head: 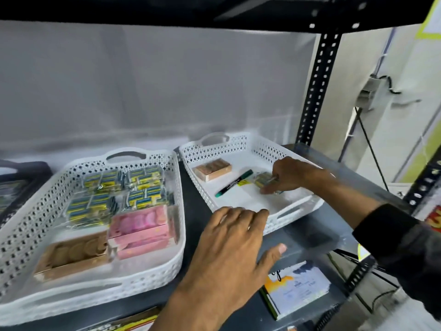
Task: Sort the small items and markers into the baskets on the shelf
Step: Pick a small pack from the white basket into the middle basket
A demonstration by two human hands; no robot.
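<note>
White latticed plastic baskets sit side by side on a dark grey metal shelf (pixel 191 199), framed by a black perforated upright (pixel 317 87) at the rear right. The left basket (pixel 28 211) holds several clear-wrapped packs of small yellow-and-blue boxes (pixel 124 185) toward the back, a pink box (pixel 143 229) in its front right part and a tan box of round pieces (pixel 71 253) just beside it at the front left. The right basket (pixel 241 144), angled slightly on the shelf, carries a small tan box (pixel 212 168) near its back left corner and a green-capped marker (pixel 234 183) lying diagonally across its floor. The person's right hand (pixel 290 174), in a dark sleeve (pixel 401 247), reaches over the basket's right wall with fingers closed around a small clear-wrapped yellowish packet (pixel 262 179), which is low over the basket floor just right of the marker's cap; whether the packet touches the floor cannot be told. A yellow label (pixel 243 182) lies between marker and packet. The left hand (pixel 235 247) is spread open and grasps nothing, its fingertips resting on the near rim of the right basket, the thumb pointing toward the shelf's front edge. Below the shelf, a white-and-yellow printed booklet (pixel 297 290) shows on a lower level
</note>
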